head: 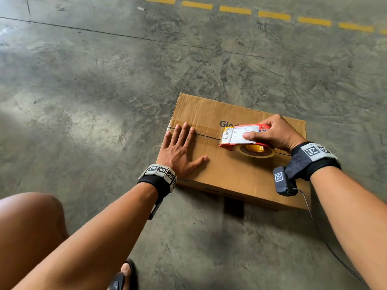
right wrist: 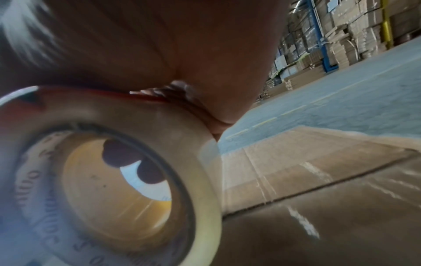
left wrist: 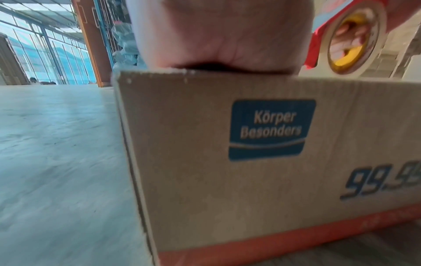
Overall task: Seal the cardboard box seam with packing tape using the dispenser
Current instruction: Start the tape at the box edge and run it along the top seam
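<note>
A brown cardboard box (head: 234, 172) sits on the concrete floor, its top flaps closed along a dark centre seam (head: 207, 137). My left hand (head: 180, 147) lies flat with straight fingers on the left end of the box top, over the seam. My right hand (head: 270, 132) grips a red tape dispenser (head: 240, 136) with a white label, set on the seam near the box's middle. Its clear tape roll (head: 257, 151) has a yellow core. The left wrist view shows the box side (left wrist: 250, 162) and the roll (left wrist: 355, 37). The roll (right wrist: 109, 180) fills the right wrist view, beside the seam (right wrist: 318, 187).
Grey concrete floor (head: 104, 91) surrounds the box. A dashed yellow line (head: 253, 12) runs across the far floor. My bare knee (head: 27, 222) and a sandalled foot (head: 123, 275) are at the lower left. Shelves of stacked cartons (right wrist: 341, 30) stand far off.
</note>
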Demonstrator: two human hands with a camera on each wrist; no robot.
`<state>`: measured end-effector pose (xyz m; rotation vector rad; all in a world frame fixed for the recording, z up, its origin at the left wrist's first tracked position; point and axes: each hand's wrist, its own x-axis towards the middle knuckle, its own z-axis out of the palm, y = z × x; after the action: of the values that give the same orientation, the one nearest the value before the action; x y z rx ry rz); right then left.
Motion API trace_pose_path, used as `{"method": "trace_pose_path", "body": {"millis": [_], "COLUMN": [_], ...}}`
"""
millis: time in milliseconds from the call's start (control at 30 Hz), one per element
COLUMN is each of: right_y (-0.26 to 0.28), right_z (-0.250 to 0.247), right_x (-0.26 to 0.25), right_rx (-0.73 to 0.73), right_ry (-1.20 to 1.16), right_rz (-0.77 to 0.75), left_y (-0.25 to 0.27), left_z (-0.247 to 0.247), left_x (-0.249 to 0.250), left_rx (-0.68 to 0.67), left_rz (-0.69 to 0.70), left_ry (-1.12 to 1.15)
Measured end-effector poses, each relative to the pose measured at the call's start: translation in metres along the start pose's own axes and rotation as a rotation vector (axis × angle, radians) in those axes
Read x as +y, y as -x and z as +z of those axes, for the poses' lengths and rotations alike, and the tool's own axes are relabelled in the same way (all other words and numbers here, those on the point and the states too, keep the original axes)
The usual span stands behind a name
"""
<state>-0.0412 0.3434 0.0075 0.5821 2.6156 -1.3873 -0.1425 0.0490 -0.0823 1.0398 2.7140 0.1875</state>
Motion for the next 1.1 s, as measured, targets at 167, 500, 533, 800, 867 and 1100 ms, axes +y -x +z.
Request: {"method": "trace_pose_path", "body": {"millis": [167, 500, 533, 800, 867, 1100], "right_y": [0.002, 0.000, 0.001, 0.002, 0.003, 0.014], "right_z": [0.004, 0.001, 0.000, -0.004, -0.005, -0.025], "right_x": [0.006, 0.013, 0.014, 0.022, 0.017, 0.032], "right_rx": [0.021, -0.029, -0.039, -0.041, -0.060, 0.001], "right_ry": [-0.006, -0.065, -0.094, -0.189, -0.170, -0.153], "right_rz": [0.008, 0.031, 0.035, 0.036, 0.019, 0.034], "left_y": [-0.006, -0.014, -0.015, -0.014, -0.014, -0.014], "left_z": [-0.006, 0.013, 0.013, 0.014, 0.014, 0.012], "left_x": [0.016, 0.049, 0.050, 0.051, 0.050, 0.051], "left_rx": [0.009, -0.012, -0.015, -0.005, 0.005, 0.000], "left_rz": [0.082, 0.210, 0.205, 0.190, 0.189, 0.188], "left_ry": [0.018, -0.055, -0.059, -0.061, -0.054, -0.064]}}
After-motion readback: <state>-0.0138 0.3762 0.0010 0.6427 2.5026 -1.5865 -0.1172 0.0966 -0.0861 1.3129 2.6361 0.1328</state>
